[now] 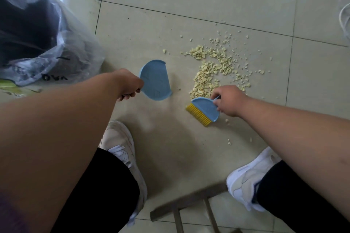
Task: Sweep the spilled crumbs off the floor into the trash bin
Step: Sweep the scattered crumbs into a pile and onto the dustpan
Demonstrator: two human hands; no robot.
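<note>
Pale yellow crumbs (214,70) lie heaped and scattered on the tiled floor (208,11).

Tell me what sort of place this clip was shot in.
Probably an indoor room at home, though little shows. The floor is pale tile with dark grout lines, a trash bin lined with a clear plastic bag stands on it, and a wooden stool sits by the person's shoes.

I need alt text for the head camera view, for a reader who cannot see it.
Seen from above, a crouching person's left hand holds a small blue dustpan on a tiled floor while the right hand holds a blue brush with yellow bristles beside a pile of pale yellow crumbs. A plastic-lined trash bin stands to the left.
</note>
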